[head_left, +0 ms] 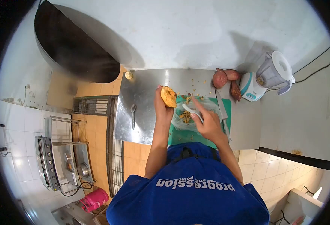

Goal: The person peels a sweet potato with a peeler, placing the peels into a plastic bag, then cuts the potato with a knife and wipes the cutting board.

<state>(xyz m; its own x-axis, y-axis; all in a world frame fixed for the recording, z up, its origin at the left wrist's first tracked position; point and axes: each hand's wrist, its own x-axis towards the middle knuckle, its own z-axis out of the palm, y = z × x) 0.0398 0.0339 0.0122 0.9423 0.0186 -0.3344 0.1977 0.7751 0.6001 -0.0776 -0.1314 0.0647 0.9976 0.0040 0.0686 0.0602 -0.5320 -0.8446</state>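
My left hand [161, 102] is wrapped round a sweet potato [168, 96] whose yellow-orange flesh faces up, with darker patches on it. In my right hand [209, 125] is a white-handled peeler [192, 110], the index finger stretched along it. The peeler's head is a little apart from the sweet potato and too small to make out clearly. Below it a clear plastic bag [180, 120] holds peelings [186, 116]. The bag lies on a green cutting board [175, 137], partly covered by my right hand.
Unpeeled sweet potatoes [220, 79] lie at the back right, beside a blender [252, 86]. A long knife [219, 103] rests along the board's right side. On the steel table [144, 108] are a spoon [133, 116] and scattered scraps. A small pale object [128, 75] stands at the far left corner.
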